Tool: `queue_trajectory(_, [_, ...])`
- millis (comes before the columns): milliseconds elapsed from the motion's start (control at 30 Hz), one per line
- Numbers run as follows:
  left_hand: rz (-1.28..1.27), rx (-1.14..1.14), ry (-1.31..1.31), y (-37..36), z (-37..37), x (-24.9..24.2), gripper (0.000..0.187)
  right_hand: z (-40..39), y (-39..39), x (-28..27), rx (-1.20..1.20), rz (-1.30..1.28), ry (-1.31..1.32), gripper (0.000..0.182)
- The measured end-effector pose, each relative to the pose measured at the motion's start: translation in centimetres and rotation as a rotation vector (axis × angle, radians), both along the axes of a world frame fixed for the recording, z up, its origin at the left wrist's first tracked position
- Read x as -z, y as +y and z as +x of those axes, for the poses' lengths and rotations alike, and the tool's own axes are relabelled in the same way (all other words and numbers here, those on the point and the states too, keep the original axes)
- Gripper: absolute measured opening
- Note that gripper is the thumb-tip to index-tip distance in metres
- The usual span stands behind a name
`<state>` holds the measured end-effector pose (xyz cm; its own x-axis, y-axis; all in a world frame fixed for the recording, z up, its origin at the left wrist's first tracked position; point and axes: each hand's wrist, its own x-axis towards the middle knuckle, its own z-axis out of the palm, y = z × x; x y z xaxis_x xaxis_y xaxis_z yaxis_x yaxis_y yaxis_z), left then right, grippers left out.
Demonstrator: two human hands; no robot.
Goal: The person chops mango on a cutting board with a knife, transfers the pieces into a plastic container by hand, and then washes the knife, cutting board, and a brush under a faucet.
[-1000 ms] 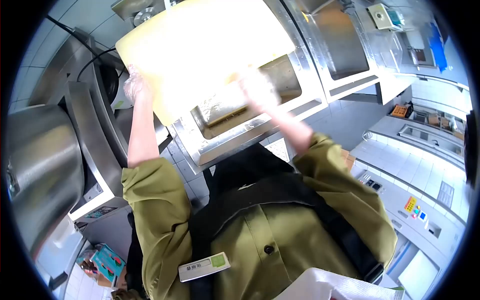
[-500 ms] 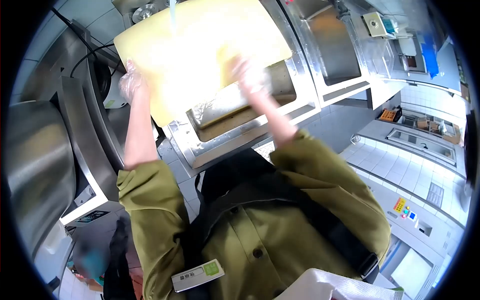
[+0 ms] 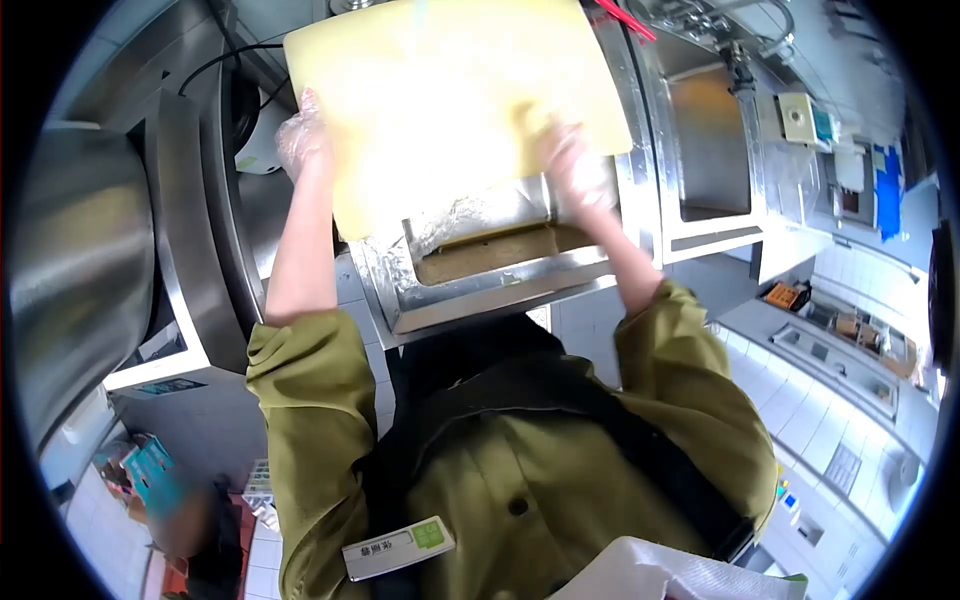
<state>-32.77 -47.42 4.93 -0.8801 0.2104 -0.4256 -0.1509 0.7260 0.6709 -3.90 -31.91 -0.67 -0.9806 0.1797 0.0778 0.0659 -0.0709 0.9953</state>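
A large pale yellow board (image 3: 450, 100), glaring in the light, is held over a metal sink (image 3: 480, 262) with water in its bottom. My left hand (image 3: 303, 138), in a clear plastic glove, grips the board's left edge, thumb on top. Near the board's lower right edge, my right hand (image 3: 578, 168) is also in a clear glove. It is smeared by motion, and whether it holds anything cannot be made out.
A second sink basin (image 3: 708, 150) lies to the right, with a tap (image 3: 738, 68) behind it. Something red (image 3: 628, 18) lies between the basins. At the left stands a rounded steel unit (image 3: 80, 270). A person (image 3: 205, 530) is at the lower left.
The board and both my hands appear further right in the view, as do the sinks. My right hand sits nearer the board's right edge. The person at lower left shows more fully.
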Motion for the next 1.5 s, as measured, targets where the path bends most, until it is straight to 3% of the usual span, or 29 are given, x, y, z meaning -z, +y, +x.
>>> queue_trajectory(33, [-0.013,-0.017,0.005,0.1,-0.2,0.0,0.062,-0.1,3.1,0.4,-0.059,0.377,-0.109,0.026])
queue_trajectory(67, [-0.036,-0.021,0.004,0.2,-0.1,-0.1,0.062,-1.6,5.0,3.4,0.085,0.29,-0.032,0.027])
queue_trajectory(133, [-0.036,-0.042,-0.012,0.2,0.2,-0.1,0.061,-2.9,0.9,3.6,0.053,0.332,0.064,0.028])
queue_trajectory(233, [-0.05,0.0,-0.047,0.3,0.7,-2.0,0.061,-0.4,-1.8,-0.1,-0.33,-0.336,0.134,0.029])
queue_trajectory(300, [-0.026,-0.005,-0.062,0.6,0.7,-1.8,0.061,1.9,1.6,-3.6,-0.232,0.525,-0.296,0.028])
queue_trajectory(400, [-0.102,0.005,-0.016,0.4,0.7,-1.5,0.062,-2.7,6.2,-3.9,-0.001,0.206,-0.123,0.022])
queue_trajectory(467, [-0.138,0.013,-0.013,0.9,1.3,-2.6,0.065,-3.3,5.4,-1.4,-0.177,0.47,0.227,0.013])
queue_trajectory(500, [-0.13,-0.001,-0.03,1.0,1.9,-4.2,0.069,-3.0,1.9,-4.0,-0.244,0.163,0.023,0.011])
queue_trajectory(533, [-0.124,-0.015,-0.052,1.1,2.3,-4.9,0.073,-1.1,0.3,-4.0,-0.234,-0.279,0.236,0.011])
queue_trajectory(600, [-0.113,0.022,0.037,1.2,1.8,-3.2,0.074,1.8,2.5,-4.8,-0.25,-0.209,0.117,0.014])
queue_trajectory(667, [-0.207,0.099,0.139,0.7,0.5,-0.3,0.074,2.3,11.2,-1.9,0.049,-0.484,0.307,0.021])
queue_trajectory(700, [-0.105,0.04,-0.024,0.8,0.7,-1.1,0.075,2.3,12.0,-0.2,0.146,-0.594,0.442,0.017])
queue_trajectory(733, [-0.1,0.035,0.016,0.7,1.2,-1.1,0.069,2.2,12.8,1.6,0.234,-0.685,0.587,0.015])
queue_trajectory(833, [-0.126,0.019,0.074,1.2,1.2,-1.8,0.064,5.2,6.7,-1.7,-0.045,-1.314,0.665,0.025])
queue_trajectory(867, [-0.152,0.018,0.076,1.3,1.3,-1.9,0.064,6.5,6.3,-2.8,-0.108,-1.378,0.66,0.034])
queue_trajectory(900, [-0.162,0.022,0.078,1.3,1.1,-1.9,0.065,7.8,8.8,-2.4,-0.25,-1.422,0.666,0.039])
queue_trajectory(1000, [-0.155,0.02,0.05,1.4,1.6,-1.8,0.068,4.2,17.1,0.8,0.169,-0.938,0.443,0.021])
queue_trajectory(1033, [-0.109,-0.009,0.021,1.4,1.9,-2.1,0.068,0.5,15.3,-3.2,0.398,-1.073,0.568,0.018])
queue_trajectory(1067, [-0.056,-0.041,-0.003,1.6,1.7,-2.4,0.068,2.6,14.1,-2.3,0.211,-1.248,0.555,0.024])
queue_trajectory(1167, [-0.177,-0.06,-0.003,2.4,1.6,-3.3,0.067,5.9,6.9,-6.6,-0.117,-1.517,0.27,0.037])
queue_trajectory(1200, [-0.154,-0.039,0.054,2.2,1.3,-2.8,0.067,5.1,9.2,-6.8,-0.34,-0.737,0.091,0.034])
queue_trajectory(1267, [-0.122,0.012,0.166,1.7,1.1,-1.2,0.067,0.3,16.8,-4.6,0.056,-0.945,0.445,0.039])
queue_trajectory(1333, [-0.195,0.022,0.084,1.9,1.2,-1.7,0.067,-0.8,17.5,-2.3,0.545,-1.875,0.819,0.05])
queue_trajectory(1400, [-0.187,0.023,0.047,2.3,0.6,-1.5,0.068,1.0,10.7,0.8,0.131,-1.815,0.581,0.055])
queue_trajectory(1467, [-0.129,0.014,0.04,1.6,0.0,-0.3,0.07,1.5,8.7,0.9,-0.101,-1.403,0.31,0.055])
queue_trajectory(1500, [-0.143,0.019,0.063,1.6,0.0,-0.5,0.07,1.8,9.5,0.3,-0.139,-1.031,0.185,0.053])
